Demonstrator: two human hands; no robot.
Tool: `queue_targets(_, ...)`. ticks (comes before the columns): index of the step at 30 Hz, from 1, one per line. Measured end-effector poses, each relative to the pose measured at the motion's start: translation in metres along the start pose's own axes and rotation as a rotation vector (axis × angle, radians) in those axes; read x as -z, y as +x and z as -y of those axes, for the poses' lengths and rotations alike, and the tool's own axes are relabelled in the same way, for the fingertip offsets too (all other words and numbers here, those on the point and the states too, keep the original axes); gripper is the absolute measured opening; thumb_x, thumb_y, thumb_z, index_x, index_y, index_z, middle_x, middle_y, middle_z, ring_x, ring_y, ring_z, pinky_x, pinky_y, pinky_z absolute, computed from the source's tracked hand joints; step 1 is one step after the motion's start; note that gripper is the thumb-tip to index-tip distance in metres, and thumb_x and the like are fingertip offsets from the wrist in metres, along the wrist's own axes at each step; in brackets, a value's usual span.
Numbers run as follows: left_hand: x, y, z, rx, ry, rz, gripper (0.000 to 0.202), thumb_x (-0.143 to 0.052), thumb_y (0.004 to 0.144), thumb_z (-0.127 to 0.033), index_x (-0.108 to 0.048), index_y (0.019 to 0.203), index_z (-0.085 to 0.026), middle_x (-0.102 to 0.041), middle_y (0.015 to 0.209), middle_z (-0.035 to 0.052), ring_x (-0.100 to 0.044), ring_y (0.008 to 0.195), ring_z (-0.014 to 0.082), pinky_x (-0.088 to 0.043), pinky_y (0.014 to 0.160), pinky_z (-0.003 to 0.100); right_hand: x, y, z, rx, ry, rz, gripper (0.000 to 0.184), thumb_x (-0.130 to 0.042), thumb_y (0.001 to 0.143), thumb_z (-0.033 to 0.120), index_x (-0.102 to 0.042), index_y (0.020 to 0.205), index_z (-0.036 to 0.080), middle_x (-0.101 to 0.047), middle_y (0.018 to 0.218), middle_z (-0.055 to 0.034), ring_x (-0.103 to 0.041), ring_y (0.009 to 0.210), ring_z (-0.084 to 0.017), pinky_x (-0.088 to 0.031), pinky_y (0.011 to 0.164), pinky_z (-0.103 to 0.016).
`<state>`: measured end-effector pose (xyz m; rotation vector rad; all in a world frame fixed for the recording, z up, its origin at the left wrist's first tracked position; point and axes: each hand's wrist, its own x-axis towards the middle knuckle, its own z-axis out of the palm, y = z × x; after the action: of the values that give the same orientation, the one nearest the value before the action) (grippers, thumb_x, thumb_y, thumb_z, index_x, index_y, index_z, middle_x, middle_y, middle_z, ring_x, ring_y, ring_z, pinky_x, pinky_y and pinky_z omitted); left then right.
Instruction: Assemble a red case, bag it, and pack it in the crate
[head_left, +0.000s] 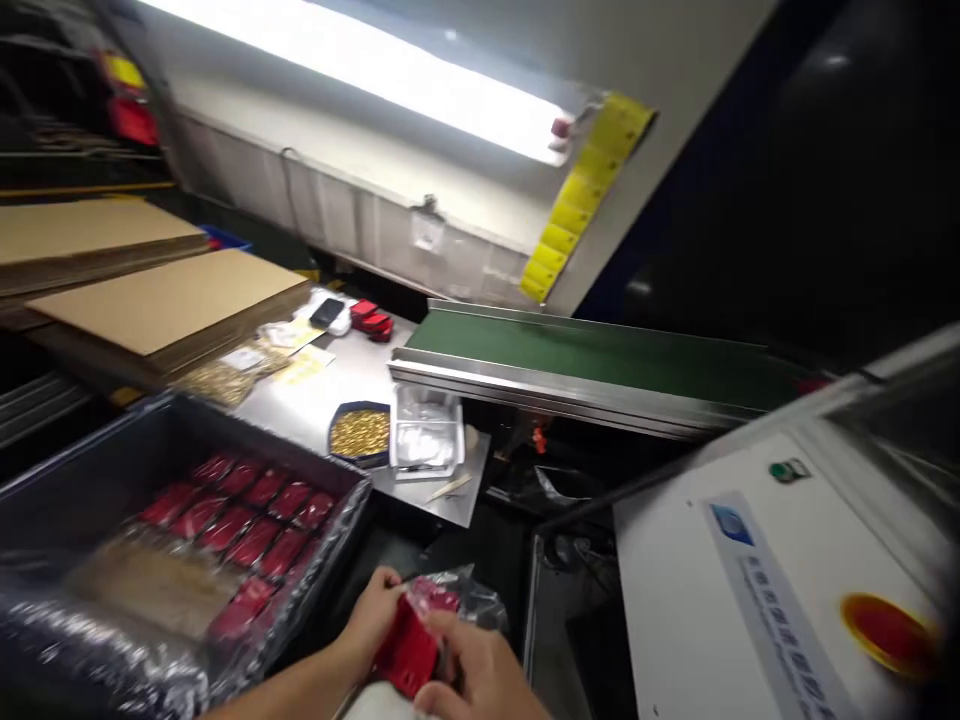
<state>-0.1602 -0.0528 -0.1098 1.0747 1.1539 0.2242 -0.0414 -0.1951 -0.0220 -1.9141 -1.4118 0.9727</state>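
Note:
Low in the frame, my left hand (373, 618) and my right hand (480, 672) both grip a small red packet (407, 648) with a clear plastic bag (469, 592) crumpled around its top. The left hand holds the packet's left edge, the right hand covers its lower right side. Just to the left stands a dark bin (90, 470) lined with plastic film, holding several rows of similar red packets (247, 510).
A steel table (330, 395) carries a blue dish of small gold parts (360, 432), a clear tray (426, 438), more red packets (372, 319) and a phone. Flat cardboard sheets (165, 295) lie left. A green conveyor belt (600, 355) runs right; a white machine with a red button (889, 630) stands at right.

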Motion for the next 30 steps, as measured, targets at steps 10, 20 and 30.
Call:
queue_targets(10,0.072,0.015,-0.037,-0.094,-0.197,0.094,0.042,-0.085,0.054,-0.048,-0.056,0.059,-0.019,-0.054,0.079,0.0026,-0.050,0.079,0.0195,-0.044,0.079,0.033,-0.030,0.097,-0.038,-0.128,-0.066,-0.153,0.040,-0.043,0.096,0.052,-0.070,0.108,0.026,-0.062,0.095,-0.0064,-0.065,0.080,-0.019,-0.052,0.074,-0.026)
queue_targets(20,0.085,0.050,-0.059,0.268,-0.847,0.317,0.079,-0.030,0.075,-0.087,-0.062,0.074,-0.015,-0.065,0.077,0.0131,-0.062,0.068,0.0210,-0.051,0.067,0.032,-0.046,0.157,-0.018,-0.041,0.113,0.164,0.038,-0.058,0.088,0.051,-0.073,0.101,0.019,-0.071,0.084,-0.0078,-0.067,0.072,-0.022,-0.054,0.066,-0.023)
queue_targets(30,0.265,0.139,-0.023,0.140,-0.258,-0.415,0.039,-0.065,0.088,-0.031,-0.053,0.122,-0.015,-0.055,0.129,0.0111,-0.055,0.115,0.0264,-0.046,0.099,0.047,-0.031,0.146,0.005,-0.509,0.117,-0.253,0.074,-0.045,0.085,0.073,-0.048,0.139,0.023,-0.062,0.116,-0.0103,-0.067,0.085,-0.023,-0.054,0.068,-0.029)
